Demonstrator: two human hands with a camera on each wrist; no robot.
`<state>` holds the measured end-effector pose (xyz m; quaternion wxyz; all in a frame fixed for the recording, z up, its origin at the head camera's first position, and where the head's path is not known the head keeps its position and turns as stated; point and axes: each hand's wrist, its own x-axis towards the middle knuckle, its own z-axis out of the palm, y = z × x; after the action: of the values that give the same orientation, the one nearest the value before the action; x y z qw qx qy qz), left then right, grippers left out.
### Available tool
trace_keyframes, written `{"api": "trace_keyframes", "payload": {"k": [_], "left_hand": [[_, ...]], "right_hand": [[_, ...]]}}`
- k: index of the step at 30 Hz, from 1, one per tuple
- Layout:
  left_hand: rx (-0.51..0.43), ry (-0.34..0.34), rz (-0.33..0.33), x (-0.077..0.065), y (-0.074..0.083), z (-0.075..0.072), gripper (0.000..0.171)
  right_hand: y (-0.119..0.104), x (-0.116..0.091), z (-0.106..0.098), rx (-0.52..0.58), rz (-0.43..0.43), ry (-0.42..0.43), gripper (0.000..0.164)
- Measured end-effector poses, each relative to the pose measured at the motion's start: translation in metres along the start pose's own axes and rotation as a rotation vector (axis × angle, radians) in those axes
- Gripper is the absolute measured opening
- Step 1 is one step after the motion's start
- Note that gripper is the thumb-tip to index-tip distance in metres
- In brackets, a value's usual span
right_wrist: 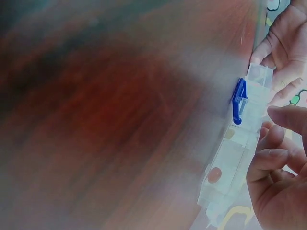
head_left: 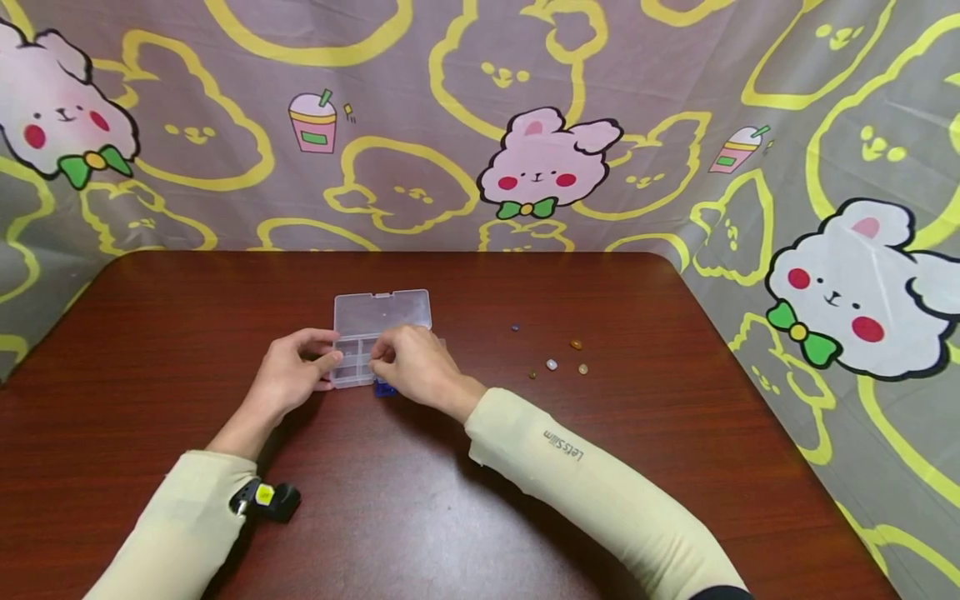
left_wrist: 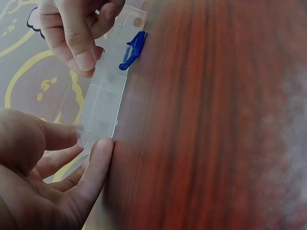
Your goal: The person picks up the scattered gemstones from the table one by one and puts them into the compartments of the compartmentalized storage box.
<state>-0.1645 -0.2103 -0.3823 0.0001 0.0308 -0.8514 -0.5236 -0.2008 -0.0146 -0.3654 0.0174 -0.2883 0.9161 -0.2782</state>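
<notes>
A clear plastic compartment box [head_left: 347, 372] lies on the table with its lid [head_left: 382, 312] tipped back. My left hand [head_left: 288, 372] grips the box's left end, thumb on one side and fingers on the other. Over the middle compartments is my right hand [head_left: 415, 362], fingers bent and thumb near the forefinger; I cannot tell whether a small piece is between them. A blue latch [right_wrist: 238, 101] sticks out at the box's front. Through the clear wall show a reddish-brown stone [right_wrist: 214, 175] and a pale yellowish stone [right_wrist: 230, 133].
Right of the box, several small stones lie scattered on the brown table [head_left: 637, 467]: a blue one [head_left: 515, 327], an orange one [head_left: 576, 343], a white one [head_left: 552, 365], a yellowish one [head_left: 583, 368] and a green one [head_left: 532, 375]. A patterned curtain [head_left: 420, 100] hangs behind.
</notes>
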Motion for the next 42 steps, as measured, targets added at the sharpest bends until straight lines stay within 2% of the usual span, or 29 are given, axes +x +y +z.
{"api": "trace_keyframes", "payload": {"k": [16, 23, 33, 42], "left_hand": [[0.006, 0.004, 0.005, 0.0, -0.001, 0.002, 0.036], [0.003, 0.007, 0.011, 0.0, -0.001, 0.002, 0.036], [0.022, 0.005, 0.018, -0.002, -0.003, 0.0, 0.035], [0.02, 0.002, 0.009, -0.001, -0.003, 0.002, 0.035]], "right_hand": [[0.01, -0.01, -0.009, 0.081, -0.049, 0.025, 0.006], [0.021, -0.022, -0.018, 0.143, -0.037, 0.038, 0.005], [0.04, -0.055, -0.032, 0.195, -0.015, 0.019, 0.005], [0.065, -0.085, -0.05, 0.224, -0.012, 0.048, 0.005]]}}
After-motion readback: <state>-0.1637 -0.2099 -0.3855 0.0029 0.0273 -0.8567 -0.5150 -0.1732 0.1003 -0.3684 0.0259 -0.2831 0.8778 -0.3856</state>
